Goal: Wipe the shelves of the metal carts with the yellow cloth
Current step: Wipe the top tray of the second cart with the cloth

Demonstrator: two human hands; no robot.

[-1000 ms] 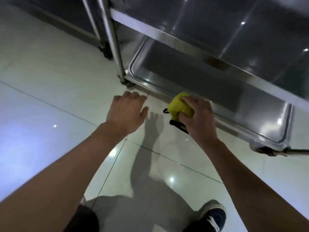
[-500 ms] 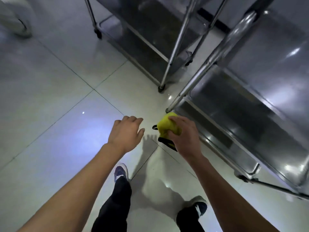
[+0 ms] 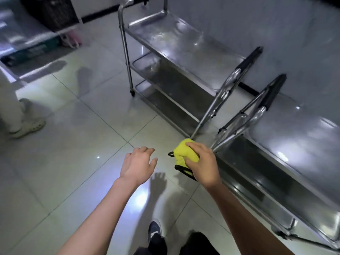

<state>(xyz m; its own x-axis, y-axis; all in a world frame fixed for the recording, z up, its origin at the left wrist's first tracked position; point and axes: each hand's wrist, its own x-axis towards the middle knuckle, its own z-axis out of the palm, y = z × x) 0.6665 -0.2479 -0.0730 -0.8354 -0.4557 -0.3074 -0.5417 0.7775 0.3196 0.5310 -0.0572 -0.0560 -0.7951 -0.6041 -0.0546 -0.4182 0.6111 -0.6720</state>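
My right hand (image 3: 201, 162) grips a bunched yellow cloth (image 3: 184, 152) with a black edge, held in the air above the tiled floor. My left hand (image 3: 138, 162) hovers beside it, fingers relaxed and holding nothing. Two steel carts stand along the wall. The near cart (image 3: 294, 137) is at the right, its handle frame just beyond the cloth. The far cart (image 3: 185, 45) has three shelves and stands further back, in the middle of the view.
Another person's leg and pale shoe (image 3: 27, 127) stand at the left edge. A dark basket (image 3: 53, 11) and a green box (image 3: 35, 50) sit at the back left. My own feet (image 3: 155, 230) show at the bottom. Glossy tiles (image 3: 73, 144) spread to the left.
The view has risen from the near cart's low shelf and now takes in both carts from above. Both hands keep the same pose, the right one still holding the cloth.
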